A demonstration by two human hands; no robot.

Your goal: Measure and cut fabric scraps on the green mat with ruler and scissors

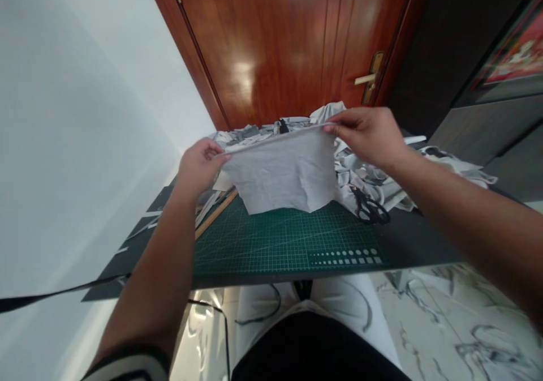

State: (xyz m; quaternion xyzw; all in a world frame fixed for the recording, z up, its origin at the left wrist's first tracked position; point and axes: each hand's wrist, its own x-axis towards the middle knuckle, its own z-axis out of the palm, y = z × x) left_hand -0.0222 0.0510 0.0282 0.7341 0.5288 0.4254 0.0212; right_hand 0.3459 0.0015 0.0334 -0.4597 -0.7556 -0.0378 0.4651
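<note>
A piece of light grey fabric (284,171) hangs stretched between my two hands, its top edge pulled taut and sloping up to the right. My left hand (201,163) pinches the upper left corner between thumb and fingers. At the upper right corner, my right hand (367,132) pinches the same edge, a little higher. The lower edge is uneven and hangs over the green cutting mat (254,245); whether it touches the mat I cannot tell. Black-handled scissors (369,206) lie to the right of the fabric, below my right hand.
Fabric scraps (241,136) are heaped along the back of the dark table (424,239), with more scraps (458,166) at the right. A wooden strip (216,214) lies at the mat's left. Behind the table stands a brown door (271,47); a white wall (106,86) is on the left.
</note>
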